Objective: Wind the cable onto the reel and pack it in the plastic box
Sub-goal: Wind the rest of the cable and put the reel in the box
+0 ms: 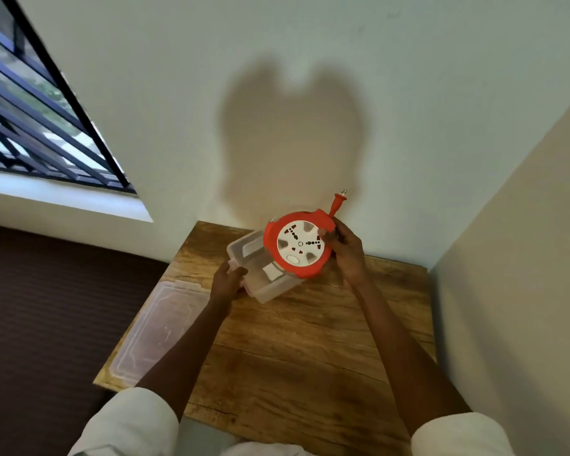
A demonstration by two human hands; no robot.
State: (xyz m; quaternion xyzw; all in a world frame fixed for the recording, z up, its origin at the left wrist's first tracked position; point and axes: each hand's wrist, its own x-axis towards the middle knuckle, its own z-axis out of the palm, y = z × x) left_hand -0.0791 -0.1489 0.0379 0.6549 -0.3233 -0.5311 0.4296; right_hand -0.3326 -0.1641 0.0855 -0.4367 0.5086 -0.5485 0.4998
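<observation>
A round cable reel (297, 246), orange rim with a white socket face, is tilted over the right end of the clear plastic box (244, 250). My right hand (344, 250) grips the reel at its right edge, thumb on the white face. The orange plug (338, 202) sticks up past the reel's top right, pins upward. The cable's windings are hidden inside the rim. My left hand (227, 281) holds the box at its near left edge. The box stands open on the wooden table (310, 340), near the back wall.
The clear lid (158, 327) lies flat on the table's left edge. A wall closes the back and another the right side. A barred window (40, 126) is at the upper left, with dark floor below the table's left side.
</observation>
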